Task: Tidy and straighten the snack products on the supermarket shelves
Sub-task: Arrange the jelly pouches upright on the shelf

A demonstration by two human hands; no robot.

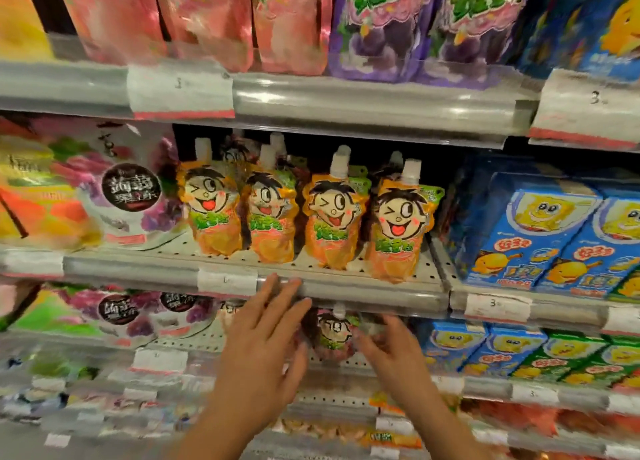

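Several orange spouted jelly pouches (332,217) with a cartoon face stand upright in a row on the middle shelf (346,291). One shelf lower, a dark red pouch (334,335) of the same kind stands between my hands. My left hand (263,342) is raised with straight fingers, its tips over the middle shelf's front rail, left of the red pouch. My right hand (388,349) reaches toward the red pouch from the right with fingers loosely bent; blur hides whether it touches the pouch.
Pink and purple pouches (381,27) fill the top shelf. White jelly bags (128,196) stand at the left, blue snack boxes (540,238) at the right, and blue and green boxes (519,355) below them. Price tags line the shelf rails.
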